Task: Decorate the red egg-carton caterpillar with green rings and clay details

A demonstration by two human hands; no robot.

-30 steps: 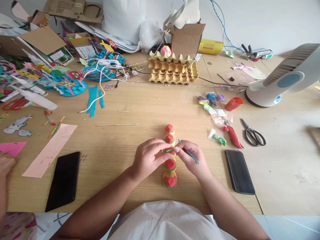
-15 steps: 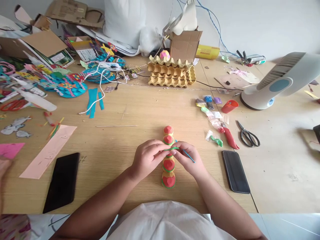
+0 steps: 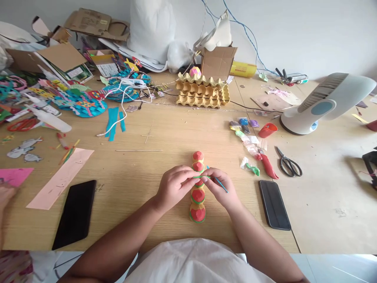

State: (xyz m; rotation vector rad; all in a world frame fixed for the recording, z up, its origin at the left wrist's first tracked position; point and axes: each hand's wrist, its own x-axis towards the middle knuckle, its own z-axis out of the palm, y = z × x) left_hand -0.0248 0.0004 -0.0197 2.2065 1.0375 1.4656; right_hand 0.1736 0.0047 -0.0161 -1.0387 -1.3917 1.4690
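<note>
A strip of egg-carton cups point(image 3: 198, 196) lies lengthwise in front of me, its domes capped in red with green rims. Above its middle, my left hand point(image 3: 176, 184) pinches one end of a thin green clay strand point(image 3: 201, 177). The other end is between the thumb and forefinger of my right hand point(image 3: 221, 186). Also in my right hand, a slim blue stick-like tool point(image 3: 221, 184) slants out past the fingers. Part of the egg-carton strip is hidden behind my fingertips.
Two dark phones point(image 3: 75, 214) point(image 3: 274, 204) flank my forearms. To the right are scissors point(image 3: 288, 162), a red cup point(image 3: 267, 130), clay packets point(image 3: 251, 168) and a white fan point(image 3: 318, 106). Egg cartons point(image 3: 200, 96) stand at the back. Another person's hand point(image 3: 6, 194) is at the left edge.
The camera view has shifted slightly, so the table things appear moved a little. Both hands keep pinching the green strand over the egg-carton strip, almost unchanged.
</note>
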